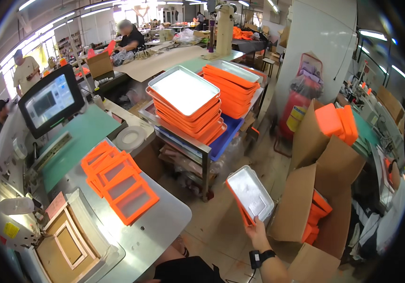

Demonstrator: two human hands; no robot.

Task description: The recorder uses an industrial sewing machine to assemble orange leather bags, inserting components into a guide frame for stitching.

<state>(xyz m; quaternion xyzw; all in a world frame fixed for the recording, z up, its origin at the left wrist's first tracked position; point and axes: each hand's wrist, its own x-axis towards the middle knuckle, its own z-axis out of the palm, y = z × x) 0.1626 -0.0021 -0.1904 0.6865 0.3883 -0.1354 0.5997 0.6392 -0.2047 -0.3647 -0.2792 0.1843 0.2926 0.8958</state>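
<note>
Right fingers hold one silver tray before two tray stacks.

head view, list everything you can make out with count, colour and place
shiny rectangular tray: one, silver with orange beneath, in right hand
flat rectangular mesh-windowed frames: at least four, orange, overlapping on metal worktop
stacked rectangular trays: two stacks, silver and orange, on metal rack
shallow tray: one, blue, beneath right stack
open cardboard boxes: two, brown, right side
soft-looking pieces: several, orange, inside boxes
flat screen: one, black-framed, left
people: at least four, varied clothing, background
right hand: one, black wristband, gripping tray's near end
left hand: not in view
</note>
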